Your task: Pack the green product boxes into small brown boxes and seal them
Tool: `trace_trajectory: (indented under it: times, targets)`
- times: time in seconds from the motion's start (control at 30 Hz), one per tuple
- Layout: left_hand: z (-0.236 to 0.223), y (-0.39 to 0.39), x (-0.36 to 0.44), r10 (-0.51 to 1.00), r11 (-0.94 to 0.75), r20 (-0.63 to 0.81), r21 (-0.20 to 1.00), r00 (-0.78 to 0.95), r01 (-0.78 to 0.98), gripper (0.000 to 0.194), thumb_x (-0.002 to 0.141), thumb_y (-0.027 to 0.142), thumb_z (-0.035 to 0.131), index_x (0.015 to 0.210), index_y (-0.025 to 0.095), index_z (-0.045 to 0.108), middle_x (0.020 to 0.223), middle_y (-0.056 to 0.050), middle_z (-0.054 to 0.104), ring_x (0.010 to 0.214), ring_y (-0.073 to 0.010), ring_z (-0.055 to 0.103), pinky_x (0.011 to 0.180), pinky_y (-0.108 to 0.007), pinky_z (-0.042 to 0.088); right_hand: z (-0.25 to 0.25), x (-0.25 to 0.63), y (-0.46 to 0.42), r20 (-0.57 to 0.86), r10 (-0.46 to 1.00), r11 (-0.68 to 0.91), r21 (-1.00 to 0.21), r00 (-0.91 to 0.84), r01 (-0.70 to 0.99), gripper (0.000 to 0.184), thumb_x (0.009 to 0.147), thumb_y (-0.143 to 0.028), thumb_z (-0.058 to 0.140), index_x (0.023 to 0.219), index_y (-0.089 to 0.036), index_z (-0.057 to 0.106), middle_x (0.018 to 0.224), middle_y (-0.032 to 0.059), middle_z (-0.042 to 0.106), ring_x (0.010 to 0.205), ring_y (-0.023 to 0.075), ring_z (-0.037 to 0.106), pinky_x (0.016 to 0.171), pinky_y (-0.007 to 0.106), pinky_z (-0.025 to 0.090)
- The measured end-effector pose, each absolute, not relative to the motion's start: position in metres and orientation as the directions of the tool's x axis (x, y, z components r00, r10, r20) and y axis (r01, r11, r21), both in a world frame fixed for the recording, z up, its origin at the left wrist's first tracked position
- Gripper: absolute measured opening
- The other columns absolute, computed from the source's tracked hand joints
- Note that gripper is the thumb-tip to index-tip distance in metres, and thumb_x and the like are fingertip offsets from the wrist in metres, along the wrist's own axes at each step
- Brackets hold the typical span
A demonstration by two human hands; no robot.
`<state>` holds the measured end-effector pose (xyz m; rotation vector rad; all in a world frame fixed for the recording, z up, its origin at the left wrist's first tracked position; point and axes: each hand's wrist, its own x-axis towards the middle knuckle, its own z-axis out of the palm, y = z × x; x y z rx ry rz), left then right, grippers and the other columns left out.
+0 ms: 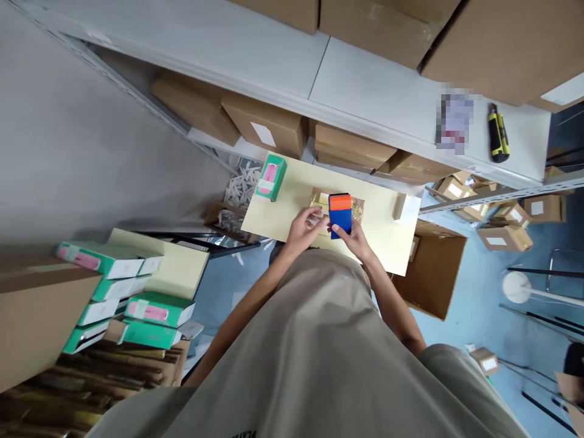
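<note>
1. At between 8 and 9 o'clock from the held item lie several green cardboard boxes with pink panels and white ends (159, 309), stacked well apart from the hands.
2. Near 10 o'clock, at the far left corner of the pale yellow rectangular tabletop (383, 246), is a single green box with a pink panel (272, 176); nothing touches it.
3. Close to 9 o'clock is the left hand (303, 230), its fingers curled but parted, the thumb apart from them. It sits just beside the item's left edge; whether a fingertip touches, I cannot tell.
4. At the centre is the item itself, a flat rectangular stack, blue with an orange band and a black edge at its far end (340, 216). It is held up in front of a brown packet with shiny, see-through parts (358, 208).
5. Between 4 and 5 o'clock, the right hand (356, 240) pinches the stack, thumb across its near end; the fingers behind are hidden.
6. My judgement: the step in hand is handling this stack, right hand bearing it, left hand free to assist. The next move seems to call for a firm right pinch and careful left fingertips at the edge.
7. Near 4 o'clock, an open brown cardboard carton (435, 267) stands beyond the tabletop's right side.
</note>
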<state>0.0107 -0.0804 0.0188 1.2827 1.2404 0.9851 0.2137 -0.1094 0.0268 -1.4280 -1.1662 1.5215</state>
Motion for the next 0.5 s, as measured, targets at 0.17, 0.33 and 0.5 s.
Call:
trace_trajectory:
  times: [0.17, 0.33, 0.5]
  targets:
    - [0.030, -0.047, -0.008, 0.938, 0.270, -0.261, 0.963, 0.230, -0.009, 0.062, 0.084, 0.068, 0.088, 0.121, 0.018, 0.083, 0.124, -0.013, 0.083, 0.119, -0.0294, 0.076, 0.099, -0.036, 0.060, 0.030, 0.234, -0.122, -0.388, 0.881, -0.347, -0.919, -0.270, 0.189, 0.079, 0.084, -0.083, 0.082, 0.129, -0.021, 0.060, 0.116, 0.0129, 0.075, 0.102, 0.0305, 0.075, 0.090, 0.047, 0.067]
    - [0.035, -0.039, -0.009, 0.896, 0.263, -0.266, 0.963, 0.356, 0.057, 0.054, 0.081, 0.067, 0.090, 0.102, 0.018, 0.087, 0.110, -0.011, 0.085, 0.105, -0.0275, 0.077, 0.093, -0.038, 0.061, 0.042, 0.247, -0.122, -0.395, 0.836, -0.274, -0.902, -0.382, 0.333, 0.073, 0.091, -0.080, 0.077, 0.130, -0.020, 0.063, 0.111, 0.0101, 0.074, 0.092, 0.0272, 0.070, 0.085, 0.045, 0.064]
    - [0.022, -0.040, -0.003, 0.901, 0.252, -0.264, 0.964, 0.344, 0.080, 0.046, 0.084, 0.062, 0.088, 0.098, 0.018, 0.086, 0.103, -0.010, 0.085, 0.097, -0.0257, 0.078, 0.090, -0.038, 0.062, 0.045, 0.255, -0.115, -0.405, 0.814, -0.236, -0.885, -0.416, 0.401, 0.070, 0.092, -0.077, 0.076, 0.129, -0.020, 0.064, 0.107, 0.0080, 0.075, 0.090, 0.0266, 0.069, 0.082, 0.043, 0.062]
